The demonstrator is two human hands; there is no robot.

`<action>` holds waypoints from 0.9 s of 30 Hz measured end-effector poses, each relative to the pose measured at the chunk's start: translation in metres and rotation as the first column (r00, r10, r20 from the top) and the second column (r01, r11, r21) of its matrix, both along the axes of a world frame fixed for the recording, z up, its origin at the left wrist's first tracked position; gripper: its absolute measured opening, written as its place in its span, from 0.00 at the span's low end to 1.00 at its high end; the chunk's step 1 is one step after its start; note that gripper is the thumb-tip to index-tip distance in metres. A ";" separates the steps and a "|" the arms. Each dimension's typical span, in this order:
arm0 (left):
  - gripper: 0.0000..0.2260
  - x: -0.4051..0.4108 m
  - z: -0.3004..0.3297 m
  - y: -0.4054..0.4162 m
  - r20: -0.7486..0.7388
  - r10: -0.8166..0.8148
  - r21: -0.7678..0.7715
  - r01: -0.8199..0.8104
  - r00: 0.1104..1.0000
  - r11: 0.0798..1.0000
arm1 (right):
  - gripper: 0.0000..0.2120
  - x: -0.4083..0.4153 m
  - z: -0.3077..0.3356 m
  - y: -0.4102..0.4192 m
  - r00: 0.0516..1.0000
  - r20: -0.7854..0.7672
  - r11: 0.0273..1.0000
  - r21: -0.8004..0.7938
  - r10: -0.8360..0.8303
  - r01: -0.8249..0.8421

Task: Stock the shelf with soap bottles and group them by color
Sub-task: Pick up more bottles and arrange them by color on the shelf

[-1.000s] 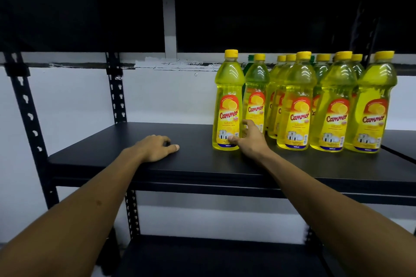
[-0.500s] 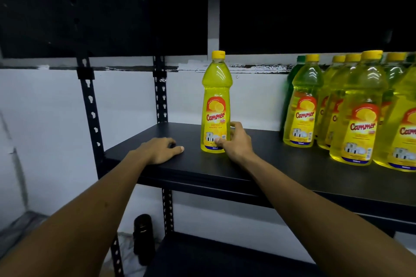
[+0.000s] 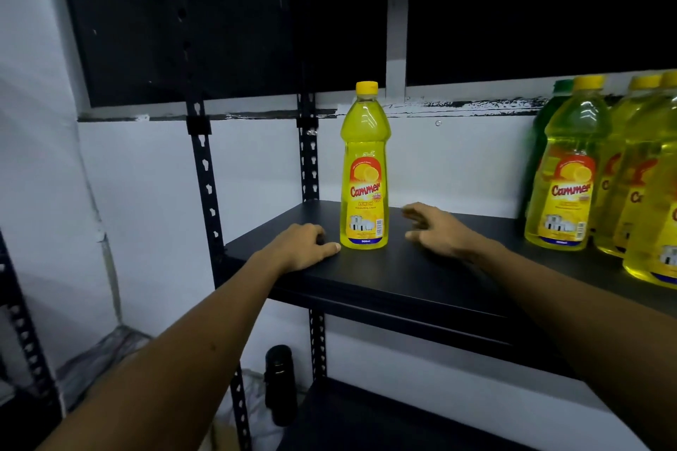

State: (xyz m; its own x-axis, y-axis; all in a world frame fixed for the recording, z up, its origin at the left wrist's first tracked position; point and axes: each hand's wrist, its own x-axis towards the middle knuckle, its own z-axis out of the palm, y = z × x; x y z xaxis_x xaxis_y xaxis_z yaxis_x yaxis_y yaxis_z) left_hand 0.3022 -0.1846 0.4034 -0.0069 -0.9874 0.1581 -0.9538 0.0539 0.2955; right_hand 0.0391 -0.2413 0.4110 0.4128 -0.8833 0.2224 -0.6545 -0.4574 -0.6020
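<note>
Head view: lone yellow bottle (image 3: 364, 172) stands upright near the left end of the black shelf (image 3: 403, 278), long axis vertical, well apart from the cluster of yellow bottles (image 3: 600, 172) at the right edge, where a green bottle (image 3: 549, 128) hides behind. Left hand (image 3: 302, 247) rests on the shelf, fingers loosely curled and holding nothing, its thumb tip just beside the bottle's base. Right hand (image 3: 436, 227) hovers blurred to the bottle's right, fingers spread, clear of it. The left hand is the nearer one. Between lone bottle and cluster lies bare shelf, nothing blocking. A dark flask (image 3: 280, 384) stands below on the floor.
</note>
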 end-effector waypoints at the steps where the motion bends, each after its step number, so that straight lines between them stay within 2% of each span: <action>1: 0.25 -0.001 0.001 0.000 -0.033 0.008 -0.023 -0.009 0.999 1.000 | 0.25 -0.007 -0.002 -0.003 0.993 -0.102 0.998 -0.042 -0.054 0.050; 3: 0.26 -0.008 0.002 0.001 -0.091 0.022 -0.093 -0.031 0.996 0.995 | 0.21 -0.014 -0.009 -0.006 0.967 -0.213 0.988 -0.094 -0.139 0.121; 7: 0.28 -0.028 -0.002 0.006 -0.187 0.036 -0.229 -0.079 0.982 0.970 | 0.16 -0.013 -0.013 -0.006 0.964 -0.238 0.989 -0.113 -0.117 0.092; 10: 0.33 -0.041 -0.005 0.005 -0.281 0.095 -0.231 -0.163 0.955 0.959 | 0.15 -0.015 -0.013 -0.008 0.967 -0.222 0.986 -0.133 -0.124 0.096; 13: 0.36 -0.049 -0.004 0.001 -0.440 0.152 -0.217 -0.269 0.885 0.938 | 0.15 -0.015 -0.014 -0.011 0.969 -0.215 0.987 -0.136 -0.119 0.091; 18: 0.30 -0.061 0.003 -0.004 -0.636 0.113 -0.159 -0.273 0.763 0.949 | 0.15 -0.016 -0.015 -0.013 0.972 -0.204 0.987 -0.129 -0.117 0.092; 21: 0.21 -0.070 0.005 -0.004 -0.650 0.120 -0.187 -0.311 0.750 0.932 | 0.15 -0.017 -0.015 -0.013 0.973 -0.199 0.987 -0.132 -0.116 0.091; 27: 0.21 -0.072 0.006 -0.006 -0.613 0.136 -0.202 -0.320 0.779 0.926 | 0.14 -0.017 -0.016 -0.013 0.973 -0.204 0.987 -0.134 -0.110 0.084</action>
